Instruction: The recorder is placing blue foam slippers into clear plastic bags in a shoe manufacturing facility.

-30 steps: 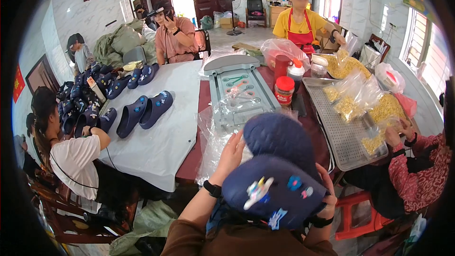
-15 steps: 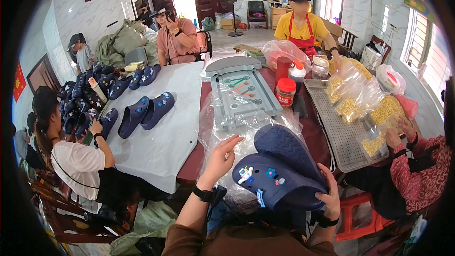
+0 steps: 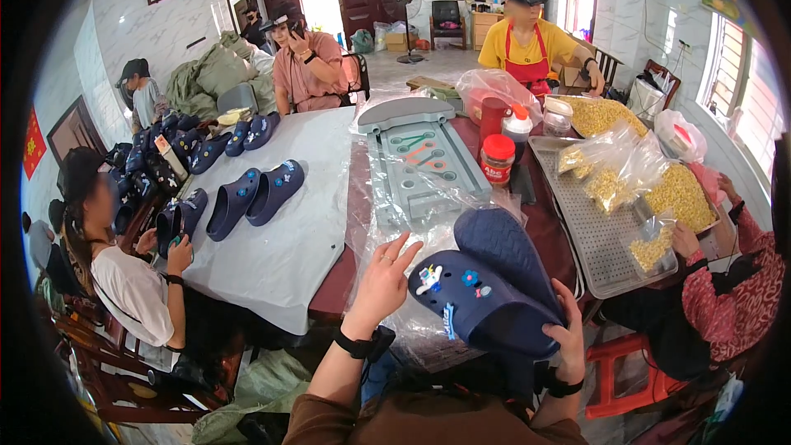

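Observation:
A navy clog (image 3: 478, 301) with white, blue and pink charms is in front of me, toe to the left. My right hand (image 3: 567, 334) is closed round its heel end. Against it lies a second navy clog (image 3: 503, 239), its patterned sole showing; it is held up together with the first. My left hand (image 3: 382, 278) is raised just left of the toe, fingers stretched and apart, with nothing in it. Beneath the clogs spreads a clear plastic bag (image 3: 412, 313).
Ahead stands a grey plastic board game (image 3: 424, 152), with a red-lidded jar (image 3: 498, 158) right of it. A pair of clogs (image 3: 276, 192) sits on the white sheet (image 3: 288, 280). At right is a perforated metal tray (image 3: 577, 206) with bagged yellow pieces. Co-workers sit around.
The clogs have tilted and shifted slightly in my right hand; my left hand's fingers have spread more. The co-worker in yellow has drawn a hand back from the tray; the left co-worker's clogs have moved.

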Demonstrator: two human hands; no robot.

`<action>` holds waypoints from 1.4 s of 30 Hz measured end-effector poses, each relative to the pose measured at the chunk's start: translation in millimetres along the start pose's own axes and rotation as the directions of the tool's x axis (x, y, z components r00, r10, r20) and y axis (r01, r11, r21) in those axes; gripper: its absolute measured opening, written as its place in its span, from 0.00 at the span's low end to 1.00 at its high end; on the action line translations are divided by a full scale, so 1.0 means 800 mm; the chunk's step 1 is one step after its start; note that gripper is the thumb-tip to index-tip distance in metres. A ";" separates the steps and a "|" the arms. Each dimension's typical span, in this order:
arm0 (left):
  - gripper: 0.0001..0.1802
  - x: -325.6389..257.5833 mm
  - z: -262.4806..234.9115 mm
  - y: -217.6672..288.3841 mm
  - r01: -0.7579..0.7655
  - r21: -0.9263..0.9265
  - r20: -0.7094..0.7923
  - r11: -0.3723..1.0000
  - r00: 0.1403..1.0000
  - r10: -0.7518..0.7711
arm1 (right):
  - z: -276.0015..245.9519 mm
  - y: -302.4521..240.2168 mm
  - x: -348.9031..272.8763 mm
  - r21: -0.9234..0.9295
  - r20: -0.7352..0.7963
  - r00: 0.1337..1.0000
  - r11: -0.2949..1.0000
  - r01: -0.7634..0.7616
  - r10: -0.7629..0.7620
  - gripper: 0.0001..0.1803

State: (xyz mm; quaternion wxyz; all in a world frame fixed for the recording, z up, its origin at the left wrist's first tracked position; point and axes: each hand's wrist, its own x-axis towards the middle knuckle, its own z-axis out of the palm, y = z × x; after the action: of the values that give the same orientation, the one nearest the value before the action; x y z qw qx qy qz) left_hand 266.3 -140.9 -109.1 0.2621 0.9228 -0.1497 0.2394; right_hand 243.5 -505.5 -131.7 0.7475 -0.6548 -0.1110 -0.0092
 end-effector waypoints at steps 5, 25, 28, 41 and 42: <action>0.30 -0.006 0.011 0.008 0.048 -0.033 -0.210 0.998 0.976 -0.054 | 0.006 0.014 0.003 0.190 -0.057 0.995 0.980 -0.065 0.077 0.51; 0.19 0.001 0.031 0.015 0.114 -0.172 -0.220 0.978 0.964 -0.151 | 0.026 0.010 0.005 -0.565 0.155 0.886 0.697 0.442 -0.436 0.52; 0.19 0.001 0.032 0.012 0.098 -0.240 -0.243 0.966 0.957 -0.158 | 0.023 0.009 0.006 -0.578 0.192 0.876 0.670 0.466 -0.443 0.52; 0.19 0.005 0.007 0.042 -0.017 -0.299 -0.235 0.954 0.970 -0.056 | 0.038 0.000 -0.002 -0.682 0.304 0.851 0.526 0.509 -0.429 0.53; 0.20 0.005 0.004 0.048 -0.065 -0.275 -0.240 0.959 0.971 -0.003 | 0.039 0.001 -0.002 -0.690 0.297 0.853 0.521 0.503 -0.430 0.53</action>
State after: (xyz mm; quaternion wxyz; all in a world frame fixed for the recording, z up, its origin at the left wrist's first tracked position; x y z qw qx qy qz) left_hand 255.3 -174.6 -93.5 0.4027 0.8384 -0.1642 0.3287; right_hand 237.1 -474.6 -128.9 0.3754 -0.8472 -0.3015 -0.2244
